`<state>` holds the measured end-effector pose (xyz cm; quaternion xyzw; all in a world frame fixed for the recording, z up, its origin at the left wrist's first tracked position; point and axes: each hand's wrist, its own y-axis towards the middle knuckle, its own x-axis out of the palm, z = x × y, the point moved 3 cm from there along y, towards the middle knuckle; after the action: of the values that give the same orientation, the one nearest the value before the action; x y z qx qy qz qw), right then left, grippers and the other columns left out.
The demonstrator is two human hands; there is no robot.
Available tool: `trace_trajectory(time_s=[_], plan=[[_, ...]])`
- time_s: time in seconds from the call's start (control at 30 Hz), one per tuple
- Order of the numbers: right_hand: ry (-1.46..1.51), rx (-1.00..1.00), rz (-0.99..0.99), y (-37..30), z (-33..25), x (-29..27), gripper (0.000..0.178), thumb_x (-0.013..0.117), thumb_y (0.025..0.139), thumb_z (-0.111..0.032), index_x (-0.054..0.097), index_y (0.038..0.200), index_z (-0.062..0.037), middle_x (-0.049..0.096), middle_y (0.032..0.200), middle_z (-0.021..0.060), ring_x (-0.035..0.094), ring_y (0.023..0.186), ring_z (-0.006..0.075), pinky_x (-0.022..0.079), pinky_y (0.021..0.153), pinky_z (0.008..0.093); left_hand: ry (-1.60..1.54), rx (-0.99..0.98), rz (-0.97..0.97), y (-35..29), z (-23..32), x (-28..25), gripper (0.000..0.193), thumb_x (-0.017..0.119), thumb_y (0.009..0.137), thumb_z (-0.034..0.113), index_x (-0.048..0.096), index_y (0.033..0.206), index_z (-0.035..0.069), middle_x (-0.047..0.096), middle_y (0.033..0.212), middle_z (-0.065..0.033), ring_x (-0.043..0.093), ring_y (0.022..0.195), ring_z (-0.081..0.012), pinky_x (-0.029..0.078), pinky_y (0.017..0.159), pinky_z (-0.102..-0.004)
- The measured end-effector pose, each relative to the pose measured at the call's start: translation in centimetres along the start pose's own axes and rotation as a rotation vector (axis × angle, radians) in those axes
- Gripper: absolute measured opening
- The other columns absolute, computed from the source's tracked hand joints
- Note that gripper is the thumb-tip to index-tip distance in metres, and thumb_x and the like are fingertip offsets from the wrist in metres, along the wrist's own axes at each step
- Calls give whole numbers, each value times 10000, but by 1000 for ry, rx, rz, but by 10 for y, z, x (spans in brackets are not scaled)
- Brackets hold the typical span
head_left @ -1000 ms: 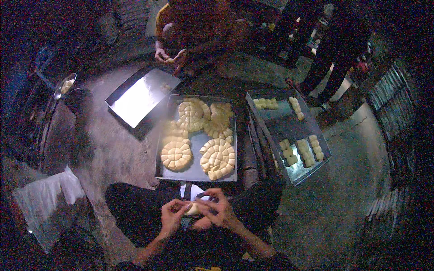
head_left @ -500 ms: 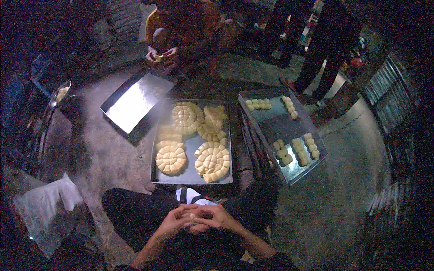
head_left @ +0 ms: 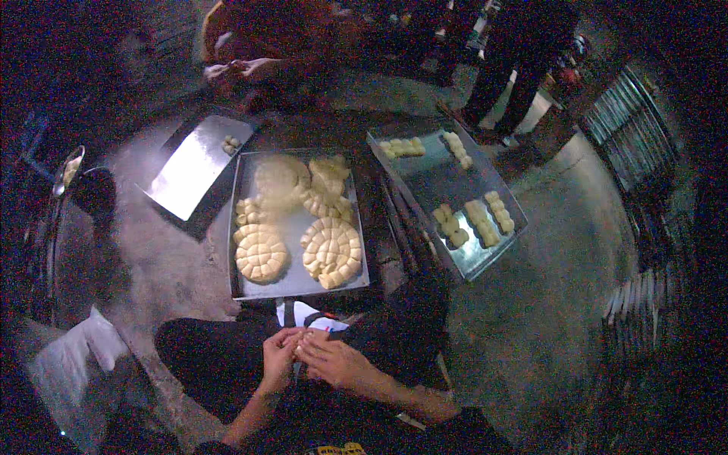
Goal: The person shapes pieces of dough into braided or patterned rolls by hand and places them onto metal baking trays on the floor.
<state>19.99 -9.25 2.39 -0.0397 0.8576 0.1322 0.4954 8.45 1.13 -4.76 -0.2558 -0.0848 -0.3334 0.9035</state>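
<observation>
My left hand and my right hand meet above my lap, fingertips pinched together. A small pale piece, seemingly dough, is between them, mostly hidden by the fingers. Just beyond my hands lies a white thing with black bands, its kind unclear. In front of that stands a square metal tray bearing several pale dough shapes, among them a scored round at the near left and a larger scored round at the near right.
Right of the square tray, a second tray carries rows of joined dough balls. At the far left, a shiny tray holds a small dough cluster. Another person's hands are beyond it. A plastic sheet lies at near left.
The view has shifted, so the trays appear farther left. My hands have turned, the right now lying more over the left. The dough cluster on the far-left tray now shows clearly.
</observation>
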Motion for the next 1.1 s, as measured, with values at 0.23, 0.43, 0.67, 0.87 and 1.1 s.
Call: trace_trajectory(time_s=[0.23, 0.43, 0.67, 0.87, 1.1], plan=[[592, 543, 172, -32, 86, -106, 366, 674, 896, -195, 626, 1228, -49, 676, 1146, 141, 657, 1036, 237, 509, 898, 375, 310, -101, -350, -18, 63, 77, 548, 371, 1049, 348, 184, 1532, 168, 571, 1273, -188, 668, 976, -248, 566, 766, -360], [-97, 1170, 465, -164, 253, -206, 443, 777, 757, -125, 565, 1131, -17, 664, 1058, 159, 657, 915, 286, 520, 799, 379, -114, -46, -268, -1, 38, 56, 625, 404, 1025, 428, 158, 1541, 174, 609, 1211, -255, 677, 983, -298, 574, 760, -364], [-365, 805, 373, -205, 376, -164, 569, 781, 712, -107, 489, 1183, 18, 644, 1048, 231, 627, 981, 409, 500, 805, 461, -114, -42, -128, -14, 16, 1, 510, 380, 1054, 328, 266, 1511, 133, 615, 1223, -202, 676, 991, -269, 564, 788, -330], [-552, 1062, 207, -99, 265, -192, 420, 772, 753, -240, 637, 1053, 21, 661, 991, 231, 647, 950, 379, 504, 791, 462, -161, -54, -40, -33, 18, -44, 499, 394, 1046, 350, 301, 1491, 144, 615, 1229, -198, 669, 1012, -287, 557, 799, -343], [-34, 355, 194, 152, 261, -61, 335, 663, 862, -364, 719, 969, -51, 712, 903, 160, 691, 869, 297, 525, 791, 397, 61, 83, 20, -23, 16, -57, 435, 424, 1042, 272, 412, 1436, 87, 600, 1175, -88, 631, 1013, -184, 534, 834, -296]])
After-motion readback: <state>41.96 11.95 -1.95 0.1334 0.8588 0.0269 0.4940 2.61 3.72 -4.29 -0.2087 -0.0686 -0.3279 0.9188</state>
